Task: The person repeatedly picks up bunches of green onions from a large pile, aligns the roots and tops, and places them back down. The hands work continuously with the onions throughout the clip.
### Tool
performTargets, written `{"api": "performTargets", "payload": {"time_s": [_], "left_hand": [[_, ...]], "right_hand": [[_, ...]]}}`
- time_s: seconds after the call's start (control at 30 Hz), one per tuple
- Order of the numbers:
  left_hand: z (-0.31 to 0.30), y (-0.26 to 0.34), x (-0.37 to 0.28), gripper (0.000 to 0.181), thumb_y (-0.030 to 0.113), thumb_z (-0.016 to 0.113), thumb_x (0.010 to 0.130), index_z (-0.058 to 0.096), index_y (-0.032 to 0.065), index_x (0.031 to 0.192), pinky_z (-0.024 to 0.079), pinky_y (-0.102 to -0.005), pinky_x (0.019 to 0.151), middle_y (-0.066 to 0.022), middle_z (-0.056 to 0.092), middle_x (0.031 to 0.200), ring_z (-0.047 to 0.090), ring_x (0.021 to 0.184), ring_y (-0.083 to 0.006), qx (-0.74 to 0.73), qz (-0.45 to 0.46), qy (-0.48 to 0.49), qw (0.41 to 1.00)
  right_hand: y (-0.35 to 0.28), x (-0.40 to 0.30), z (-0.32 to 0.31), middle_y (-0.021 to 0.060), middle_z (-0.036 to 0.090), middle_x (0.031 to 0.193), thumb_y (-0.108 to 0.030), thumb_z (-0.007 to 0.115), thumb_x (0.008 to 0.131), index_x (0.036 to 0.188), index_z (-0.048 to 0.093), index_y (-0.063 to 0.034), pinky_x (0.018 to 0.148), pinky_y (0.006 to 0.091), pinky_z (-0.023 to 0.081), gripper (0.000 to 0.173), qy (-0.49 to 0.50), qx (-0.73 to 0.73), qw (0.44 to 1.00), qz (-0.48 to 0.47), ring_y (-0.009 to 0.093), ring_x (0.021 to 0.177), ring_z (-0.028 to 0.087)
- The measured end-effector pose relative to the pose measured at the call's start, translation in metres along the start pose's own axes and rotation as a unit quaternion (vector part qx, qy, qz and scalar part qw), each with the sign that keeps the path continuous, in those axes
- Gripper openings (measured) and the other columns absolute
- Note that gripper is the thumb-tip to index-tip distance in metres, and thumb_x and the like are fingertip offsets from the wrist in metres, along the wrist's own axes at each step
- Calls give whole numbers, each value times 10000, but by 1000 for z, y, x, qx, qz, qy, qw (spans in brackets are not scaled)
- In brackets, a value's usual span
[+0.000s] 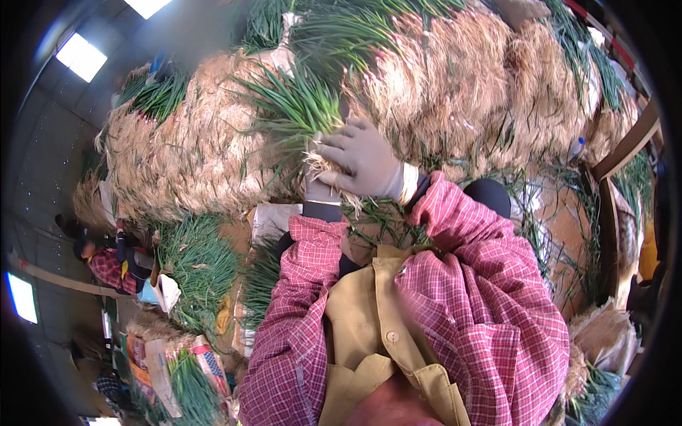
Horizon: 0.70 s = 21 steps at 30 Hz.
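Observation:
A bunch of green onions (309,106) with long green leaves and pale, stringy roots is between my two gloved hands. My left hand (319,183) is under the root end, partly hidden by the other hand. Across the top of the bunch lies my right hand (362,160), in a grey glove with a light band at the wrist. The leaves point up and to the left, over a large heap of green onions (437,80) stacked with their roots facing me.
Another stack of rooted onions (186,160) stands at the left. Loose green leaves (200,261) lie on the floor below it. A co-worker in a red checked shirt (109,269) is at the far left. Wooden beams (628,141) stand at the right, near a plastic bottle (576,146).

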<state>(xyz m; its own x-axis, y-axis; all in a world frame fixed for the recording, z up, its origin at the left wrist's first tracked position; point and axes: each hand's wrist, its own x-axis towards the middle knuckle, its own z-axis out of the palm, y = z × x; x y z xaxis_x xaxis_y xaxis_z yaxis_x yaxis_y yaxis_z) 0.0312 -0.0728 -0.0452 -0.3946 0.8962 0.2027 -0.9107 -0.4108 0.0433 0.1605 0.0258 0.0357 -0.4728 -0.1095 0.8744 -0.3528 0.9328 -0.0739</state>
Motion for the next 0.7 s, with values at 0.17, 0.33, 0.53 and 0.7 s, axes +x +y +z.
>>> {"api": "performTargets", "payload": {"time_s": [0.17,0.33,0.53,0.7], "left_hand": [[27,55,37,434,327,421,1012,432,88,1374,425,-456,1063,-147,505,1360,509,1242,-294,476,33,-59,877],[90,66,66,439,325,361,1037,506,42,1340,469,-498,1033,-158,523,1384,522,1260,-265,911,244,-23,331],[146,74,89,465,322,426,1016,456,26,1374,460,-447,945,-128,532,1315,537,1143,-224,826,197,-76,523],[196,67,32,510,319,481,999,413,14,1402,452,-404,871,-102,540,1258,549,1045,-190,411,-76,-157,895]], "right_hand": [[15,-5,-24,190,584,1272,-441,678,833,1380,454,17,962,413,453,747,138,215,954,158,289,1124,585],[28,-3,-20,210,622,1138,-459,661,854,1313,467,91,909,321,489,742,-94,476,790,375,213,1049,606],[-23,0,-67,101,714,1070,-247,562,923,1178,681,-83,833,324,519,326,-143,503,828,202,184,884,665],[22,-58,-57,118,695,1090,-368,638,863,1173,655,-63,887,384,500,435,-379,127,884,242,300,1017,653]]}}
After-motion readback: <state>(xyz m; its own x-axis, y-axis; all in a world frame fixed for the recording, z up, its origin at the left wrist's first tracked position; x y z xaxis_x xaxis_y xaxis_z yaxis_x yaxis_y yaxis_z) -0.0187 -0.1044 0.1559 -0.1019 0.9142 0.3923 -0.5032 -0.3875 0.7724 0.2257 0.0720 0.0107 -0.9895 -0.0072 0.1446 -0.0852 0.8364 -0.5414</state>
